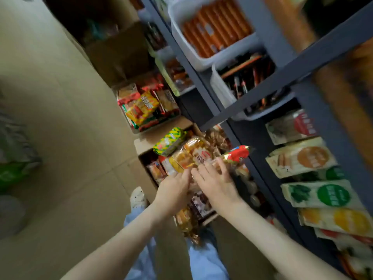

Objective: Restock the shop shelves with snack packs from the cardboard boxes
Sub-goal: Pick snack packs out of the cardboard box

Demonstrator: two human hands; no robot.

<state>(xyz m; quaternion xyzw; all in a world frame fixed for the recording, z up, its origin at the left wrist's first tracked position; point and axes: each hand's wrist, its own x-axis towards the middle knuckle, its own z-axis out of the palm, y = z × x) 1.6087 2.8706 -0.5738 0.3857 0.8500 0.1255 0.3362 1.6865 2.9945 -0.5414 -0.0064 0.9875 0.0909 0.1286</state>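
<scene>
An open cardboard box (145, 156) full of snack packs stands on the floor below me, against the dark shelf unit (260, 81). Both my hands reach into it. My left hand (173, 190) and my right hand (216, 178) grip a stack of orange-and-clear snack packs (193, 154) from either side. A red pack (238, 153) sticks out past my right fingers. A yellow-green pack (169, 140) lies on top of the box's far side.
A second box (145, 104) of red and yellow packs sits farther along the floor. White bins (193, 49) of orange sticks fill the shelf above. Flat green and orange boxes (302, 158) line the right shelf. A green bag (12, 174) lies at left. My feet stand beside the box.
</scene>
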